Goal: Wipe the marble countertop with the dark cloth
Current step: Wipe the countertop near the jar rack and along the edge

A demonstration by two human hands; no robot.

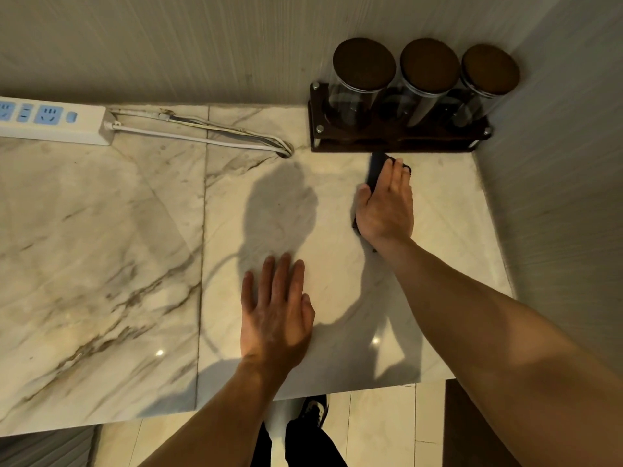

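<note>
While the left hand (276, 311) lies flat, fingers spread, on the marble countertop (101, 251) near its front edge, the right hand (386, 205) presses the dark cloth (376, 168) against the stone toward the back right corner. The right palm is open and flat on the fabric, fingers extended and together rather than curled around it, so the cloth is pinned under the hand, not clenched; only its far end and a sliver by the thumb and wrist show. The left hand grips nothing and appears to serve as a brace.

The cloth's far end lies just before the dark wooden rack (394, 139) that stands against the back wall and holds three glass jars (428, 82) with brown lids. Further left along the back edge, a white power strip (54, 121) rests on the stone, its cables (202, 129) running to a hole in the surface.

By all appearances the wiping is under way, with the stroke at the far right section of the top. The broad veined slab to the left looks yet to be covered, though that cannot be confirmed. The next pass would call for steady downward pressure and a sweep along or away from the rack's front, stopping short of nudging it, and later for care around the cables and the strip's sockets.
</note>
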